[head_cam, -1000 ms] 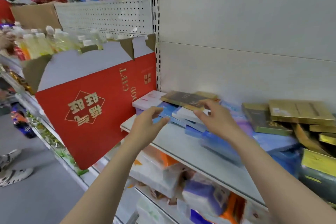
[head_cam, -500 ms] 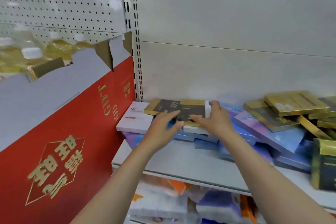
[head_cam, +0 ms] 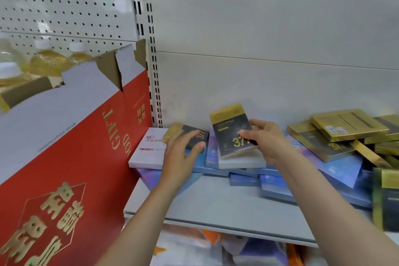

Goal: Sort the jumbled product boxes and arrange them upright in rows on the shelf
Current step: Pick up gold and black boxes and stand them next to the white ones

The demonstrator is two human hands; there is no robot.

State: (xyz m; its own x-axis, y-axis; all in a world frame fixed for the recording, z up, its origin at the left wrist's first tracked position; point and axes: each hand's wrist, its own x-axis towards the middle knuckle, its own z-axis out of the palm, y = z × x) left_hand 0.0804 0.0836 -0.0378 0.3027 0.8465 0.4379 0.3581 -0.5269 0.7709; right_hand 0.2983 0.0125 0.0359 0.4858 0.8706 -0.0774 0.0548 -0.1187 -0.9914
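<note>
Gold-topped dark box (head_cam: 232, 134) is tilted up, pinched by the right hand (head_cam: 267, 142); left hand (head_cam: 180, 153), fingers straight, presses its twin (head_cam: 187, 136) near the shelf's (head_cam: 216, 207) left end. Sorting has barely begun; next, I judge, it needs standing upright.

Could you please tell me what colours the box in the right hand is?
Dark navy with a gold top band, seen in the head view: box, right hand.

Background: a plain grey back panel (head_cam: 269, 28) with one horizontal seam. Left of it, a slotted upright (head_cam: 149, 49) and a white pegboard panel (head_cam: 64, 6). A large red-and-grey carton (head_cam: 64, 136) stands at near left. Lighting is even and diffuse.
</note>
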